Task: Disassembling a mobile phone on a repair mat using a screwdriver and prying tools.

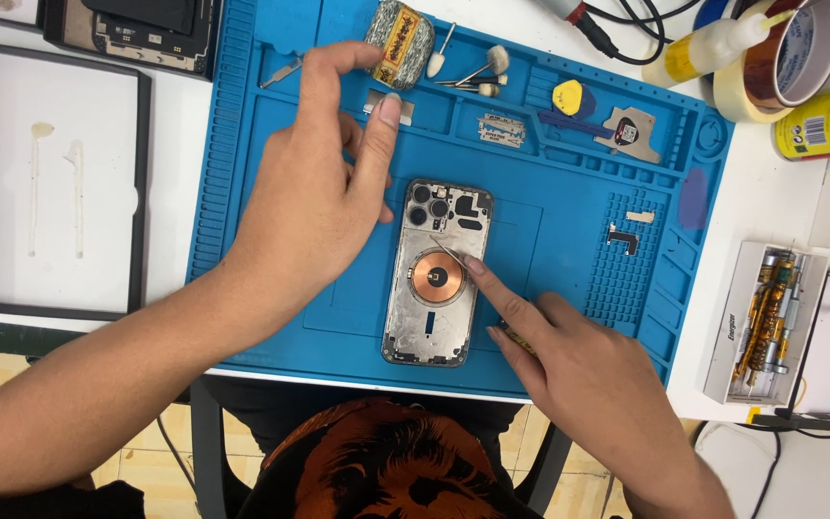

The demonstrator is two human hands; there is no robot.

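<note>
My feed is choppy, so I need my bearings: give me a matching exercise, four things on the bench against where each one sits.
Things:
1. phone shell
2. razor blade
3. tape rolls
4. black frame

Places:
a. off the mat, at the left
b. middle of the blue mat
c. off the mat, top right corner
d. in a tray slot at the mat's upper edge

Pairs: 1-b, 2-d, 3-c, 4-a
</note>
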